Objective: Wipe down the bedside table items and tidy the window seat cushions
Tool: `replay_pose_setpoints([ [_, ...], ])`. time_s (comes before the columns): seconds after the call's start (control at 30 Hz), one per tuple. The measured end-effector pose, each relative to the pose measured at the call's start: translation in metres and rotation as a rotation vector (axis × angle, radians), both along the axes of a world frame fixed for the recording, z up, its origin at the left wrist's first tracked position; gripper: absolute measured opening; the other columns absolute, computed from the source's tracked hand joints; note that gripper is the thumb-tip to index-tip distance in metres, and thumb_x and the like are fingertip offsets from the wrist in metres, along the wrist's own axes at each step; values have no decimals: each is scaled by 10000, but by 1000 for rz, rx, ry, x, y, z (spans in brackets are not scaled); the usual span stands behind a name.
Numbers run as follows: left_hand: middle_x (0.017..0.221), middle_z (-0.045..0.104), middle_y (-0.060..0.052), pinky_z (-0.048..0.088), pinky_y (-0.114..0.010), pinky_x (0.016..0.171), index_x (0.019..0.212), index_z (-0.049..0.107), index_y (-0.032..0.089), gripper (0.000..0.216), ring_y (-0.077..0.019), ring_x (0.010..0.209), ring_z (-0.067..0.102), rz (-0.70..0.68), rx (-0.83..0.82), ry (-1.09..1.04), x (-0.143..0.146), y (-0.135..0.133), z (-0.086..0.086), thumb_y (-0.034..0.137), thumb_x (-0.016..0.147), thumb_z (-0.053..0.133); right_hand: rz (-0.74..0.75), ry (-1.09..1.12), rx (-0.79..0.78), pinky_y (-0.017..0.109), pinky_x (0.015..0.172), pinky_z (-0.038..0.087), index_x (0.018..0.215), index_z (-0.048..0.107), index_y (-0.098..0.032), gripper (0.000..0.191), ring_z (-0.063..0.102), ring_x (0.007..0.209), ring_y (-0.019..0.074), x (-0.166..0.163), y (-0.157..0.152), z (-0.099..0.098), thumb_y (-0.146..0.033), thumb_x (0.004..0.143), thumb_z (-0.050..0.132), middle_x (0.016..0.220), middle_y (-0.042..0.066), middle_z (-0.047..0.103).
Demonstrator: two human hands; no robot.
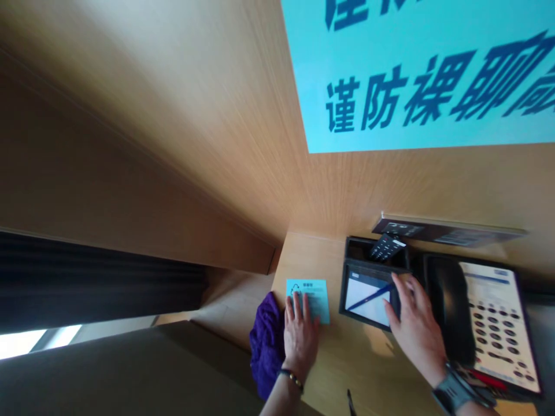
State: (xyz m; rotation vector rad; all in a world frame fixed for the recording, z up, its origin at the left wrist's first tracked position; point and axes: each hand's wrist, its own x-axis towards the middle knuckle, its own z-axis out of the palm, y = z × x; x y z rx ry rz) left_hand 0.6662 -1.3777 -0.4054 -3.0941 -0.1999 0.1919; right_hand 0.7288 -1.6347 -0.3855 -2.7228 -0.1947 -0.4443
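Note:
My left hand (299, 335) lies flat with its fingers stretched over a light blue card (319, 300) on the wooden desk. A crumpled purple cloth (265, 346) sits at the desk's left edge, beside that hand. My right hand (414, 320) hovers over a black stationery box (342, 300). Its thumb and index finger are apart, around the upper end of a dark blue pen (368, 299). The pen lies slantwise over a white notepad (358, 292) in the box. The index fingertip appears to touch the pen.
Right of the box stands a desk telephone (498, 323) with a black handset (451, 312). A dark remote control (385, 247) leans in the box's rear compartment. Behind is a small sign (446, 231) by the wooden wall. Another dark pen-like object (351, 401) lies at the front.

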Motion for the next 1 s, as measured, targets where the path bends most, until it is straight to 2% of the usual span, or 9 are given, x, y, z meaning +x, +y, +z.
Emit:
replay_pose_setpoints([
  [0.07,1563,304,-178,383,-508,1127,1485,398,139,604,-402,1422,301,8,-7,21,6,0,-9,401,947,481,-31,27,-24,411,825,562,1367,470,-124,512,565,1091,300,11,-5,5,-469,1039,280,1276,175,490],
  [0.13,1572,276,-189,324,-517,1160,1499,368,128,624,-400,1439,263,30,-13,42,36,6,-11,419,955,464,-55,42,-50,350,677,560,1298,515,-130,522,607,951,258,19,-10,9,-506,1039,264,1157,142,545],
  [0.27,1586,245,-179,271,-513,1179,1513,332,130,649,-390,1458,218,18,-53,121,115,29,0,439,957,460,-65,60,-50,313,532,482,1275,521,-120,660,625,777,219,35,-20,12,-633,1020,193,965,88,616],
  [0.37,1598,226,-157,271,-516,1174,1522,306,146,655,-384,1465,200,-9,-72,150,146,43,6,450,960,447,-34,107,-118,297,449,377,1258,579,-193,658,614,675,193,46,-25,8,-637,1025,152,877,49,631],
  [0.53,1610,207,-126,281,-479,1178,1524,298,158,657,-376,1476,159,-115,-109,160,148,54,4,435,953,467,-23,-15,-216,278,405,282,1066,690,-177,707,552,555,169,58,-28,-1,-622,1035,141,784,53,625],
  [0.6,1609,210,-129,277,-483,1180,1521,304,155,648,-379,1475,157,-111,-116,147,147,54,3,429,956,461,-15,-75,-223,268,399,270,1030,703,-163,708,535,533,163,59,-26,-1,-617,1038,160,762,54,623],
  [0.83,1595,248,-134,292,-476,1177,1510,330,155,645,-376,1468,187,-84,-132,146,149,50,8,441,950,473,10,-142,-255,234,391,237,1049,721,-165,683,494,476,150,60,-15,5,-576,1050,175,712,39,598],
  [1.0,1599,242,-124,287,-476,1175,1510,332,167,645,-374,1467,188,-99,-131,156,148,52,8,439,948,492,-7,-66,-258,238,403,222,1051,720,-193,683,476,493,147,62,-20,-1,-592,1046,165,752,39,619],
])
